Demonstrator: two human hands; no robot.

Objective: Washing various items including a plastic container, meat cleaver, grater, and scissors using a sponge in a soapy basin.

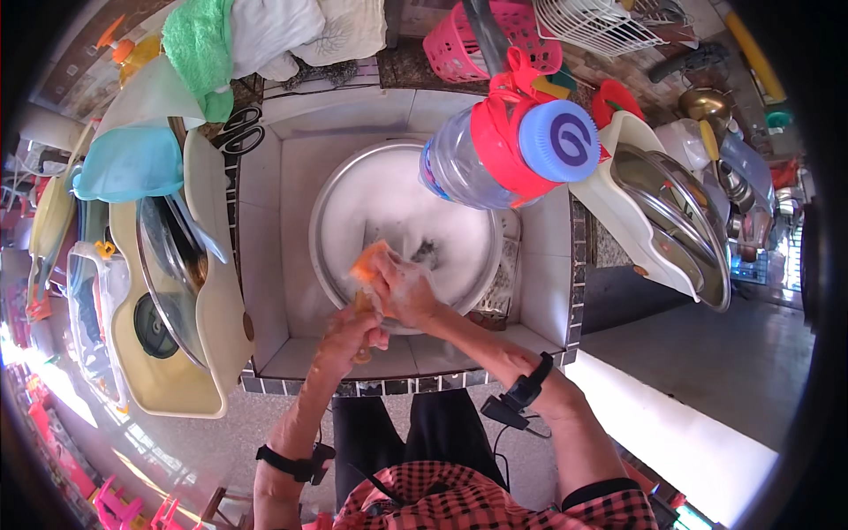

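Observation:
A round metal basin (320, 199) full of white suds stands in the tiled sink (301, 165). Over its near rim, my right hand (405, 288) grips an orange sponge or scrubbing cloth (371, 260) with foam on it. My left hand (351, 331), just below and to the left, is closed around a yellowish-brown handle (362, 354) that points up towards the sponge. What the handle belongs to is hidden by the sponge and my fingers. Something dark shows through the suds beyond my right hand.
A plastic bottle (457, 156) with a blue cap and red ties juts over the basin's far right rim. Dish racks with lids flank the sink, cream (179, 397) at left and white (629, 218) at right. Black-handled scissors (242, 130) lie at the far left corner; a pink basket (447, 50) stands behind.

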